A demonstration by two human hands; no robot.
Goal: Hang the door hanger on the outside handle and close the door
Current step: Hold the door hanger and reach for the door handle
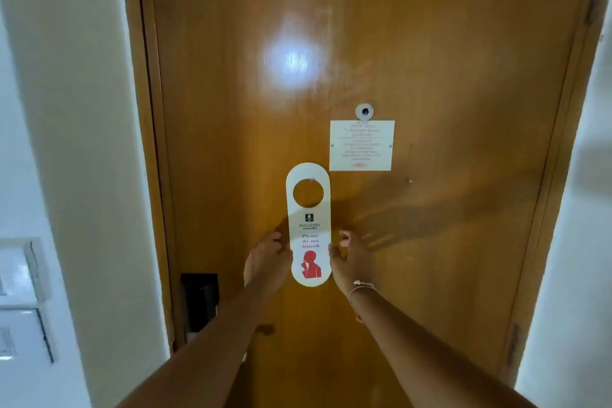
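A white door hanger (308, 209) with a round hole and red "Please do not disturb" print hangs flat against the inside of the closed wooden door (447, 242), on a small hook at the top of its hole. My left hand (265, 262) pinches its lower left edge. My right hand (352, 262) grips its lower right edge, thumb on the card and forefinger raised. A black lock plate (199, 301) sits at the door's left edge; my left forearm hides most of the handle there.
A peephole (364, 111) and a white printed notice (361, 145) are on the door to the right of and above the hanger. White walls flank the door frame. Wall switch plates (20, 301) are mounted at the lower left.
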